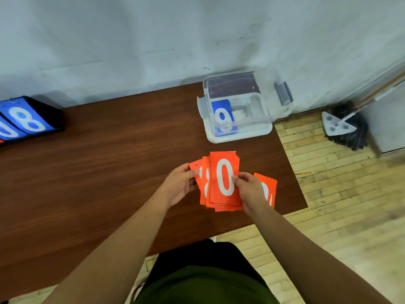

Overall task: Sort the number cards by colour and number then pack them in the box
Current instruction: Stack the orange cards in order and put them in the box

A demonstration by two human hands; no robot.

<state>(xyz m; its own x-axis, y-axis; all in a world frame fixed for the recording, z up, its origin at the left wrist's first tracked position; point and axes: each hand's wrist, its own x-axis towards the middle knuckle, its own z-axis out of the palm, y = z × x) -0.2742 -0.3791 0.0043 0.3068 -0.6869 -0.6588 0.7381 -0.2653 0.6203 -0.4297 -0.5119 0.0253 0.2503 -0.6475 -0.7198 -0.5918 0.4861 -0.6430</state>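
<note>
Both bare forearms reach forward from the bottom of the view and come closer to each other toward the hands. The left hand is turned with the palm toward the right, its thumb and fingers closed in a pinch. The right hand is opposite to it, palm down, with the fingers bent and also closed in a pinch.

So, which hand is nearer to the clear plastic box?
Right. The right hand is below the clear plastic box, slightly rightward; the left hand sits farther left.
</note>
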